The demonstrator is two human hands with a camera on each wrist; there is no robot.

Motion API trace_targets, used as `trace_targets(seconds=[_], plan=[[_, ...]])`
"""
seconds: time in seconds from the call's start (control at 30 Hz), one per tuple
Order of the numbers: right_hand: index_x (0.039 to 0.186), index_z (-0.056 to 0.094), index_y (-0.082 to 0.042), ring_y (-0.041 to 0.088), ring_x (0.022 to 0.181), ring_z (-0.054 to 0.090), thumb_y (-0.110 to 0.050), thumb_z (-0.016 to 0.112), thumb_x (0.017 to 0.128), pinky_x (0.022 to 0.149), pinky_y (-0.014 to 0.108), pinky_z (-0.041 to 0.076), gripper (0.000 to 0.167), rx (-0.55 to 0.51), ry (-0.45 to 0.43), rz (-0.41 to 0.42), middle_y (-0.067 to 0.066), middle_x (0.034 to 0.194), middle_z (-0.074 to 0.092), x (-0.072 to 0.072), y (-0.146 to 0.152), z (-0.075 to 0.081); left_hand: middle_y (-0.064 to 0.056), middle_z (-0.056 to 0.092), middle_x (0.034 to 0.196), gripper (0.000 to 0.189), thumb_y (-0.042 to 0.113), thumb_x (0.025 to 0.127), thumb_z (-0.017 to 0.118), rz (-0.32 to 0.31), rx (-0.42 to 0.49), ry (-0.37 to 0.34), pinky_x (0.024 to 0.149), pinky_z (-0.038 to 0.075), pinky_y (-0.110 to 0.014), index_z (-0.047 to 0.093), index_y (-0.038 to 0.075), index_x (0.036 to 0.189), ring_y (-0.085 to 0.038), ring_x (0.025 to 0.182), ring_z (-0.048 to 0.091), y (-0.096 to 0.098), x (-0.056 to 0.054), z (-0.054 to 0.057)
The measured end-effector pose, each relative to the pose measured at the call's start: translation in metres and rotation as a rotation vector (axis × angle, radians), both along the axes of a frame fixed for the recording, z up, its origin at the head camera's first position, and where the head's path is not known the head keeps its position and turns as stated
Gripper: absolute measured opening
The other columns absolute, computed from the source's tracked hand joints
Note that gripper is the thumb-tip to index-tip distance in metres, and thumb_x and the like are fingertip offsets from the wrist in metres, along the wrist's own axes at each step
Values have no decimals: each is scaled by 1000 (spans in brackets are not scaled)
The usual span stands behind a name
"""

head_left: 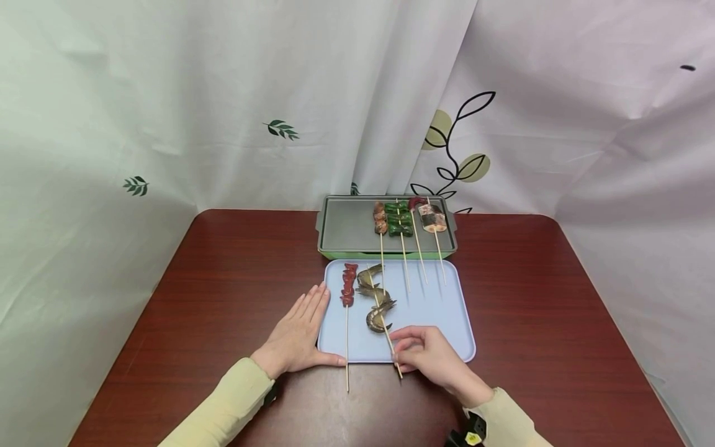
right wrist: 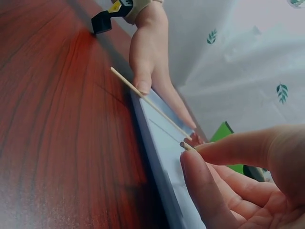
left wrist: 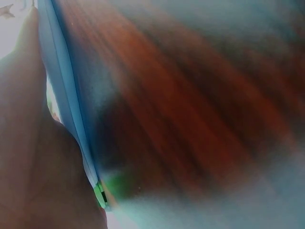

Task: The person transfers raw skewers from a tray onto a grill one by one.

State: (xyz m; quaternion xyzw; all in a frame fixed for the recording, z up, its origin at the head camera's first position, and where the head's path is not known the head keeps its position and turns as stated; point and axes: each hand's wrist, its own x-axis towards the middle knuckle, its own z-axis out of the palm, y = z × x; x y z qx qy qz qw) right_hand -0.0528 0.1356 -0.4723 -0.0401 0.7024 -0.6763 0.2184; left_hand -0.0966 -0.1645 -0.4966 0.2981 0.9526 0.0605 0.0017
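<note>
My right hand point(head_left: 427, 357) pinches the lower stick of a shrimp skewer point(head_left: 377, 298) between thumb and fingers at the front edge of the light-blue tray point(head_left: 430, 316). In the right wrist view the stick's end pokes out between thumb and forefinger point(right wrist: 233, 150). My left hand point(head_left: 298, 332) lies with straight fingers along the tray's left side, the thumb at the front rim beside the stick of a red meat skewer point(head_left: 348, 285). That skewer lies on the tray, its stick reaching past the front edge. The left wrist view mostly shows blurred table and the tray's side.
Behind the tray stands a grey grill pan point(head_left: 349, 223) with a green base. On its right half lie several skewers, among them green pepper point(head_left: 399, 220), a dark red one point(head_left: 416, 203) and a fish piece point(head_left: 432, 218), sticks hanging over the tray. A brown table point(head_left: 246, 267) lies underneath.
</note>
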Motion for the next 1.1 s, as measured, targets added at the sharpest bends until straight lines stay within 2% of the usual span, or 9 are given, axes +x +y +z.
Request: trace_targets(seconds=[0.4, 0.6, 0.8, 1.0, 1.1], plan=[[125, 60, 17, 17, 75, 69, 8, 68, 85, 69, 34, 62, 41, -16, 23, 60, 12, 89, 69, 0, -11, 12, -24, 18, 165, 136, 93, 72, 53, 6, 12, -8, 122, 18, -46, 24, -9, 157, -36, 152, 16, 0, 1, 2], [125, 61, 16, 15, 72, 68, 9, 64, 84, 68, 32, 61, 42, -16, 57, 103, 11, 89, 68, -6, -24, 27, -24, 18, 165, 136, 94, 72, 52, 1, 34, 25, 121, 20, -46, 24, -8, 157, -35, 152, 17, -1, 0, -5], [125, 61, 16, 20, 74, 70, 9, 65, 87, 71, 38, 62, 39, -9, 123, 114, 12, 90, 68, -22, -32, 48, -26, 22, 163, 135, 91, 71, 57, -8, 37, 35, 120, 23, -47, 27, -10, 155, -37, 151, 21, -1, 2, -2], [126, 62, 13, 27, 77, 72, 6, 68, 90, 73, 41, 62, 37, 2, 188, 100, 15, 94, 69, -44, -33, 69, -26, 21, 164, 135, 93, 72, 53, -7, 57, 23, 120, 22, -47, 27, -10, 156, -37, 151, 20, -1, 2, -3], [127, 62, 11, 26, 79, 73, 5, 69, 91, 74, 41, 62, 37, 9, 211, 81, 15, 96, 69, -56, -33, 79, -25, 20, 164, 135, 93, 73, 53, -3, 41, 15, 121, 21, -47, 26, -9, 156, -36, 151, 19, -1, 1, -2]])
